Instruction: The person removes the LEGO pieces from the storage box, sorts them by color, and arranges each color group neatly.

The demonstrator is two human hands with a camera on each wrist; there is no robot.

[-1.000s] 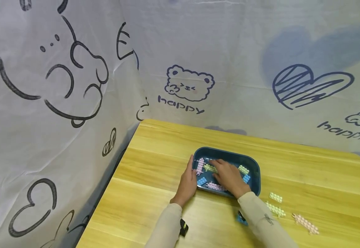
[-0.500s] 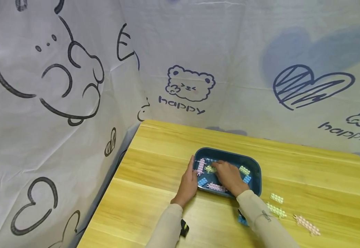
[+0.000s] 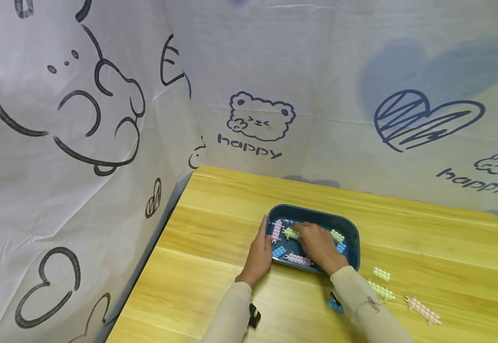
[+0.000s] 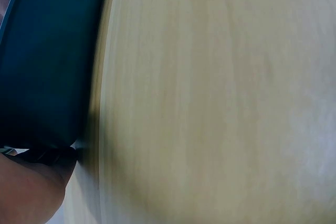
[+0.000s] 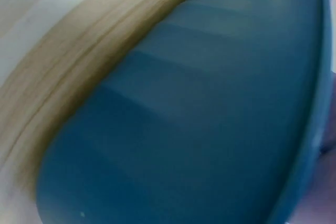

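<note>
A dark blue-green plastic bin [image 3: 355, 238] stands on the wooden table, with several toy building blocks inside. Along its left end lies my left hand [image 3: 259, 255], fingers straight against the wall. My right hand [image 3: 319, 246] reaches into the bin, its curled fingers pinching the right end of a yellow-green building block [image 3: 290, 233]; the fingertips are partly hidden. Around it lie a pink block [image 3: 277, 230] at the left, a blue block [image 3: 279, 252] and another pink block [image 3: 297, 259] near the front. Both wrist views mostly show the bin's outer wall [image 4: 47, 66].
To the right of the bin, a small pale-green block [image 3: 381, 273], a longer pale-green block [image 3: 381, 290] and a peach block [image 3: 422, 310] lie on the table [image 3: 214, 209]. White sheets with drawings hang behind and at the left [image 3: 317, 71].
My right hand's fingers have curled in from a straighter pose onto the yellow-green block. The left hand and the bin stay in place.
</note>
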